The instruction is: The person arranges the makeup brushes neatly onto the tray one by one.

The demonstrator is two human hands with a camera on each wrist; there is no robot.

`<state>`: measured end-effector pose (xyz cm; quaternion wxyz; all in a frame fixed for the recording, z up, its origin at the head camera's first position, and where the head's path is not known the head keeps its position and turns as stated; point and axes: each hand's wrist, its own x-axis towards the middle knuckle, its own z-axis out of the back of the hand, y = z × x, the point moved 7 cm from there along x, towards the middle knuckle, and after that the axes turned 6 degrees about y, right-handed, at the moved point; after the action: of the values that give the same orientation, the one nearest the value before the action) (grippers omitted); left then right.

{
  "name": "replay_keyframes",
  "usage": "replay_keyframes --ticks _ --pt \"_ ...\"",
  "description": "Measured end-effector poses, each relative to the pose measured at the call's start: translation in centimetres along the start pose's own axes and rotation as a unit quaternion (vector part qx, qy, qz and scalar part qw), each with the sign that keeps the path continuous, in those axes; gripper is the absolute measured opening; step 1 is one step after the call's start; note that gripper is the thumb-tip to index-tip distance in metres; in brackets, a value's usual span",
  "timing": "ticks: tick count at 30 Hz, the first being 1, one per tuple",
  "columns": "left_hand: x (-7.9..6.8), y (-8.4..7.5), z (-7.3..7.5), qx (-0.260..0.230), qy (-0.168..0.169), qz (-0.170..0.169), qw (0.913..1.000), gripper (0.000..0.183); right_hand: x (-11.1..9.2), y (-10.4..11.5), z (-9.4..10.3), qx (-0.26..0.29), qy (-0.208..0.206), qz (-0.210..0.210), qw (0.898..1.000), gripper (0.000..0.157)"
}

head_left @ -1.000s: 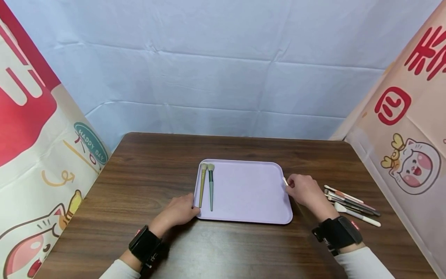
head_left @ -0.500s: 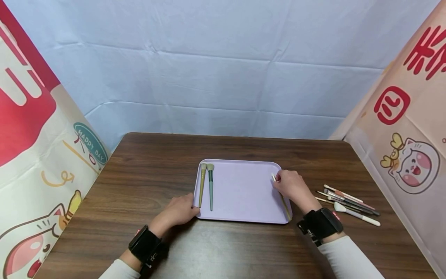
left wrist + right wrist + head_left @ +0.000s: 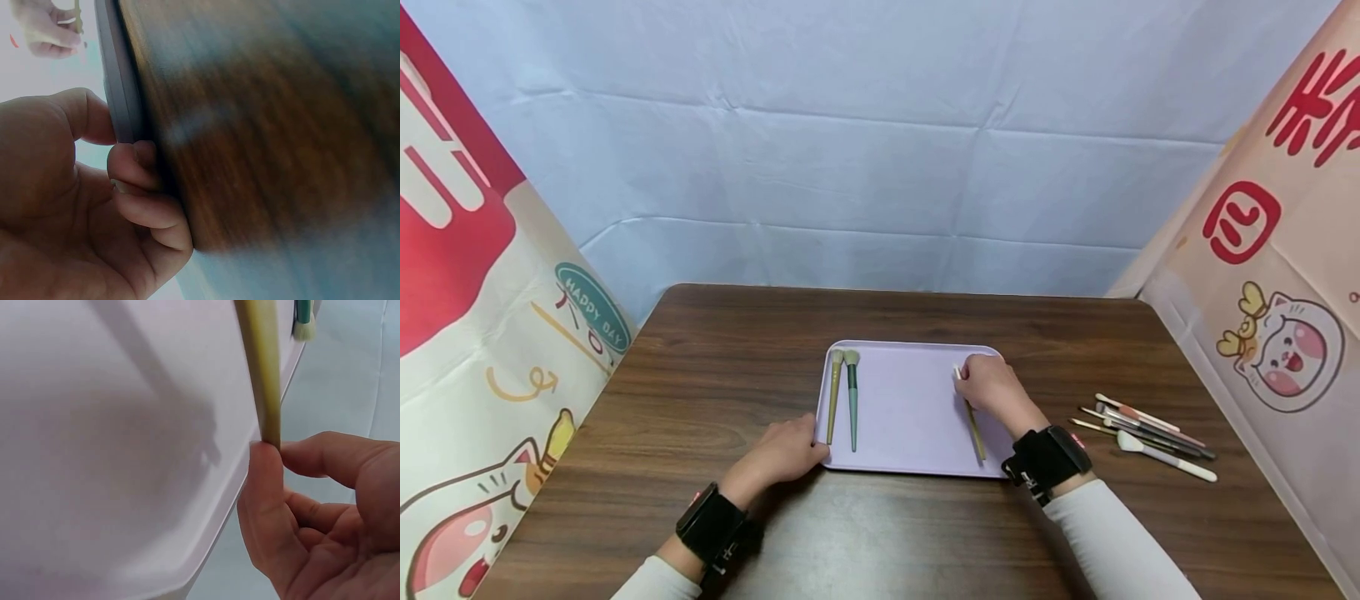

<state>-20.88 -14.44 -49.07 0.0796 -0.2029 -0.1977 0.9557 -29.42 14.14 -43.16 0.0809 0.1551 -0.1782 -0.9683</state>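
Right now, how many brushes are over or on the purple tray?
3: an olive brush and a green brush lie by the tray left edge; the right hand holds a third.

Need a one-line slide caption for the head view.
Right hand holds a yellow-handled brush over a lilac tray; left hand grips the tray's near-left corner beside two brushes.
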Motion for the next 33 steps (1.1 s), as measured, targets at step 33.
replay_keyframes --ticks 33 --pt "0.0 0.0 0.0 0.000 -0.008 -0.001 1.0000 0.028 4.6 6.8 -3.3 0.011 0.053 -0.050 0.997 0.035"
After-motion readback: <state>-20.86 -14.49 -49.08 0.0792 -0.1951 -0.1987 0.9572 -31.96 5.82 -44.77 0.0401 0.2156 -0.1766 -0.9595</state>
